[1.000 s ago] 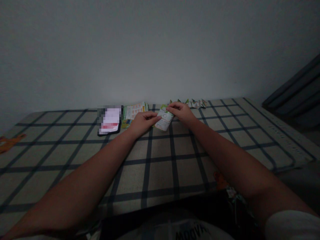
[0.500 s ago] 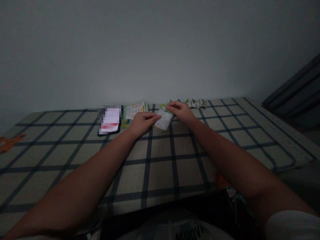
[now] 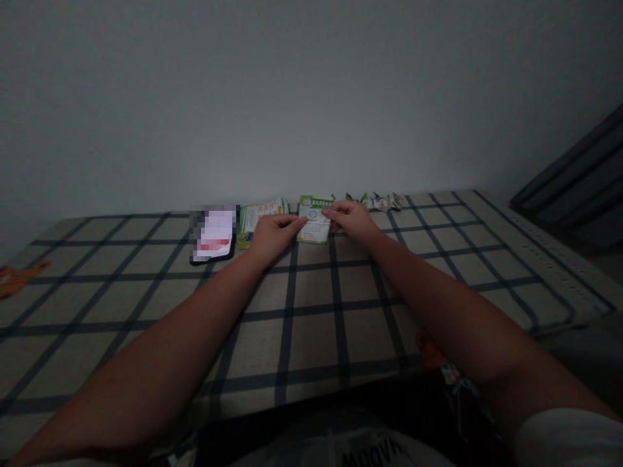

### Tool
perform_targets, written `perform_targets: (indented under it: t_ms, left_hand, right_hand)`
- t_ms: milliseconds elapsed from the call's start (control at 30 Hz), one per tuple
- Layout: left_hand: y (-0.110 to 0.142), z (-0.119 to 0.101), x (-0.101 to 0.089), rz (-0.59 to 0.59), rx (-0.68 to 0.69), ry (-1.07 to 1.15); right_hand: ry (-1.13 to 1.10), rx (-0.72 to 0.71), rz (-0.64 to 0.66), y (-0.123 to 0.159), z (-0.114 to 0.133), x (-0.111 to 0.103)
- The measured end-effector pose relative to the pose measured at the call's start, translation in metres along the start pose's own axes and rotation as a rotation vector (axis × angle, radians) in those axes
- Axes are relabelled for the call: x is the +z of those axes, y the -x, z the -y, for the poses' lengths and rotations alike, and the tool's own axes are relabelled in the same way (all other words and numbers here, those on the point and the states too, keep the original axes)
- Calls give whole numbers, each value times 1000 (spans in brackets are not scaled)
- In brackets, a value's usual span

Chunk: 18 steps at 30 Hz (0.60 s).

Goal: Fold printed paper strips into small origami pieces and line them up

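Note:
Between my hands is a small white and green printed packet, its printed face toward me. My left hand pinches its left edge between thumb and fingers. On the opposite edge, my right hand pinches it too. Flat packets in the same green and white lie stacked just beyond my left hand, partly covered by it. Behind my right hand runs a row of crumpled green and white pieces; they are too small to make out well.
A phone with a lit, blurred screen lies left of the stack. Everything rests on a checked cloth that reaches back to a grey wall. Orange printed patches show at the cloth's left.
The packet has turned from a tilt to nearly straight, and its green top strip now shows. My right hand's grip has moved from its top corner down the right edge.

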State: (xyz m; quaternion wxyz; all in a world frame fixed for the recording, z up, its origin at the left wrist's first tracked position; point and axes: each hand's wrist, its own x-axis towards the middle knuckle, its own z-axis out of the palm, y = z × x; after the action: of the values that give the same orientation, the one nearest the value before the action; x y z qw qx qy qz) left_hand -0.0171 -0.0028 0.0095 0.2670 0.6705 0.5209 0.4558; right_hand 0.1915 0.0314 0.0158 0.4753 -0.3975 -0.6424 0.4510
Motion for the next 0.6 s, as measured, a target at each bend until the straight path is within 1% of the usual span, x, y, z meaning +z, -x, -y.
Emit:
perform_targets:
  t_ms: [167,233,400,600]
  left_hand:
    - [1,-3,-2,6,-5,39]
    - [1,-3,-2,21,-5,37]
    - [1,-1,-1,65,-4,11]
    - [2,2,0,66,31,-3]
  right_hand:
    - [-189,65,-1,-3,-6,-2]
    - [-196,61,-19,-4,-7,-4]
    - [-127,37,-75,-5,-7,-4]
    - [-270,72,-61,-5,-5,-5]
